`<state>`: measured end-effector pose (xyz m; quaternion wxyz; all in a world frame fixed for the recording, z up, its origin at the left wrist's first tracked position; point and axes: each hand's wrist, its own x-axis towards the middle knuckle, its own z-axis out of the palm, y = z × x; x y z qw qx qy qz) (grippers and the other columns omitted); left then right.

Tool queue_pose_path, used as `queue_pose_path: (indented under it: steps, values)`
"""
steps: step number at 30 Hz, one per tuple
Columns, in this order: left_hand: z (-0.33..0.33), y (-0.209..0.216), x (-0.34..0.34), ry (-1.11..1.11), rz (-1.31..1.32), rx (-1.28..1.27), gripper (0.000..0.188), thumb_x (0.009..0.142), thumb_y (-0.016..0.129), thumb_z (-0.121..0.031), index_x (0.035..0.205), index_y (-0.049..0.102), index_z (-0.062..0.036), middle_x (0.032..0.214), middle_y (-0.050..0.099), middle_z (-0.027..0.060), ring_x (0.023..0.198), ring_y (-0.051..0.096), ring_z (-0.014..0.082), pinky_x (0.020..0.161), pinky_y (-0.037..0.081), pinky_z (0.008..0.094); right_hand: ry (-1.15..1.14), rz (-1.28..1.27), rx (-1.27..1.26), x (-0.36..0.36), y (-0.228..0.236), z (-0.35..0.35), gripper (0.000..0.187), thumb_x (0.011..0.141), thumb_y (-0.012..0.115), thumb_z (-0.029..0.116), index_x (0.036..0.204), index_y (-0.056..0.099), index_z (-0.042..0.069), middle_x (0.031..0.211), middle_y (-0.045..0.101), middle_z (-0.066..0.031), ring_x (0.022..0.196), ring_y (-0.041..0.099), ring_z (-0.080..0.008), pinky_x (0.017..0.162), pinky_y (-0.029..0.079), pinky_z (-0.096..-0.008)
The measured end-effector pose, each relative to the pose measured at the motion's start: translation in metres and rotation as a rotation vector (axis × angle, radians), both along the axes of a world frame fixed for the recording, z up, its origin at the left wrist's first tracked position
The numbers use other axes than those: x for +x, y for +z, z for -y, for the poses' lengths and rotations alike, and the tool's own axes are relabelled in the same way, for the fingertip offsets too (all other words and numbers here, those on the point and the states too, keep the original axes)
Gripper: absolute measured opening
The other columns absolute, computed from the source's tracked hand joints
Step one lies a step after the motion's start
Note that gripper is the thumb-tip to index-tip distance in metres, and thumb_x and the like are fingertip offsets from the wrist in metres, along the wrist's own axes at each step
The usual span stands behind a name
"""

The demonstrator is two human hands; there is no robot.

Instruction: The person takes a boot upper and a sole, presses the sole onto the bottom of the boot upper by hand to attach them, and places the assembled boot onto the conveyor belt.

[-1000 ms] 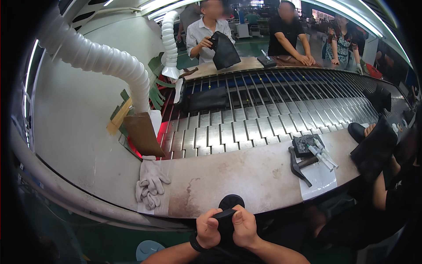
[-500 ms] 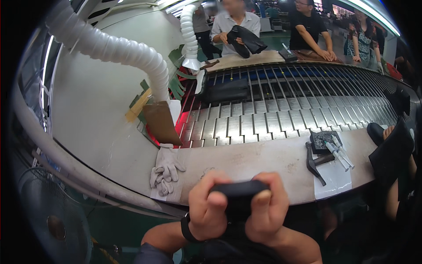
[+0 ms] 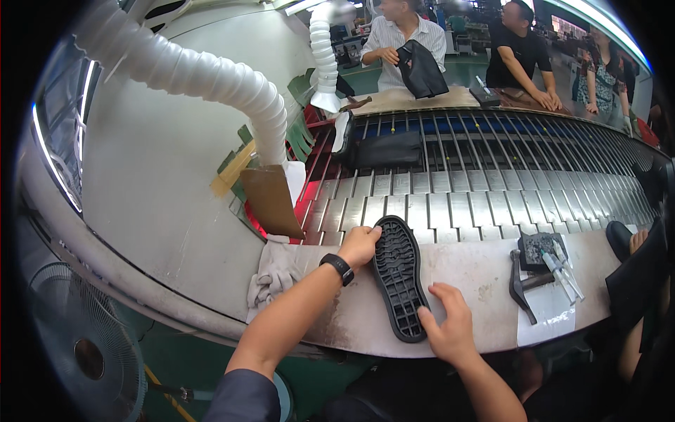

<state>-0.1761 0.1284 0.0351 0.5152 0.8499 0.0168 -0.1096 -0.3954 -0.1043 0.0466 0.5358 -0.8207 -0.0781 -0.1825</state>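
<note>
A black shoe sole (image 3: 396, 276) lies at a slant over the pale ledge, its ribbed, gridded face up. At its upper end my left hand (image 3: 360, 246), with a black wristband, pinches the left edge, thumb on the rim. My right hand (image 3: 450, 323) is beside the lower end, thumb tip at the sole's edge and the other fingers spread out. Left of my left forearm, pale work gloves (image 3: 273, 278) lie crumpled on the ledge. Beyond the sole runs a metal-slat conveyor (image 3: 450, 207).
On the ledge's right are a hammer (image 3: 522, 288), syringes (image 3: 562, 274) and a dark grey block (image 3: 540, 250). A neighbour's hand (image 3: 638, 240) holds a black boot (image 3: 636, 274). A white hose (image 3: 211, 77) and brown flap (image 3: 271, 202) hang left; people stand across the conveyor.
The black item gripped between both hands near my body is gone from there; the sole now shows flat on the ledge. My left hand reached forward, and my right opened.
</note>
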Motion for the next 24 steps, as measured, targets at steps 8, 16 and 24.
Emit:
queue_pose_path:
  steps: [8, 16, 24]
  values:
    - [-0.005, 0.021, 0.115, 0.078, 0.487, 0.545, 0.051, 0.096, 0.076, -0.033, 0.125, 0.070, 0.0079, 0.113, 0.075, 0.0242, 0.110, 0.072, 0.0403, 0.101, 0.056, 0.0467, 0.105, 0.000, -0.101, 0.000, 0.016, 0.010, 0.045, 0.085, 0.082, 0.013, 0.123, 0.070, -0.007, 0.133, 0.067, -0.0278, 0.119, 0.066, -0.0428, 0.103, 0.054, -0.0462]
    - [-0.003, 0.044, 0.306, 0.377, 0.439, 0.841, 0.098, 0.083, 0.088, -0.050, 0.153, 0.045, 0.0023, 0.150, 0.054, 0.0257, 0.141, 0.052, 0.0443, 0.117, 0.045, 0.0571, 0.127, -0.028, -0.100, 0.000, 0.021, 0.022, 0.049, 0.081, 0.083, 0.007, 0.126, 0.070, -0.005, 0.123, 0.073, -0.0254, 0.109, 0.069, -0.0443, 0.097, 0.053, -0.0515]
    - [-0.041, 0.033, 0.397, 0.469, 0.110, 0.835, 0.097, 0.083, 0.092, -0.047, 0.152, 0.044, 0.0003, 0.157, 0.056, 0.0236, 0.144, 0.057, 0.0403, 0.117, 0.049, 0.0508, 0.183, -0.077, -0.153, 0.006, 0.010, 0.024, 0.054, 0.077, 0.091, 0.025, 0.120, 0.075, -0.002, 0.123, 0.073, -0.0191, 0.111, 0.069, -0.0374, 0.099, 0.048, -0.0505]
